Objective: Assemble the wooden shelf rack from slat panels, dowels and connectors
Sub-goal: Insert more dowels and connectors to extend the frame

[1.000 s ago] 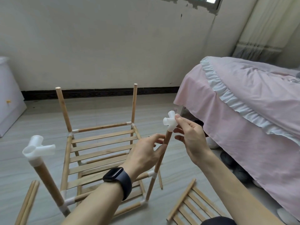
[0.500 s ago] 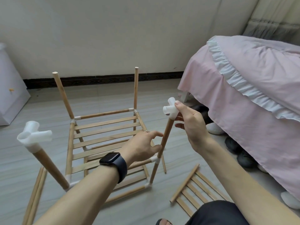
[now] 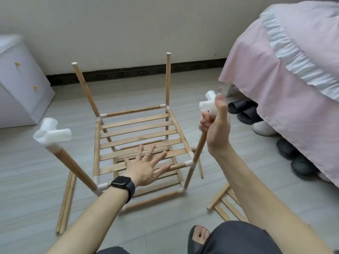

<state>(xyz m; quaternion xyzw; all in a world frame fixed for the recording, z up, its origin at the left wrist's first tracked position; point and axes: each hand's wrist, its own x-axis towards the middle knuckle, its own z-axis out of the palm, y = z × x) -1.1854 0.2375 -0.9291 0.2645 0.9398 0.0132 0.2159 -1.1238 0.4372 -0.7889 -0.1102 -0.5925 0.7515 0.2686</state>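
Half-built rack frame [image 3: 137, 143] standing on the floor [image 3: 165, 226] between a white cabinet [image 3: 16, 85] at the left and a pink-covered bed [image 3: 293, 88] at the right.

The right hand [image 3: 216, 129] grips the top of the near-right dowel [image 3: 199, 149]. Its fingers [image 3: 203, 121] curl round the wood just under the white connector [image 3: 208, 104], and the thumb lies up against the plastic. This probably presses the connector home and keeps the post from leaning.

The left hand [image 3: 146, 165] is flat over the upper slat panel [image 3: 139, 132] with its fingers straight and spread. It is apparently placed to brace the frame against that push. Whether the palm touches the slats cannot be told.

The near-left dowel [image 3: 73, 165] already carries its own connector [image 3: 51, 133]. The two far dowels [image 3: 85, 88] are bare at the top.

Two loose dowels [image 3: 67, 202] lie by the frame's left side, and a spare slat panel [image 3: 225, 206] lies at its near-right corner, both within reach for later steps.

Compared with half a second ago, the left hand has let go of the near-right dowel's shaft and dropped to the slats. The right hand has changed from a fingertip hold on the connector to a fuller wrap at the joint. The view has also tipped further down toward the floor.
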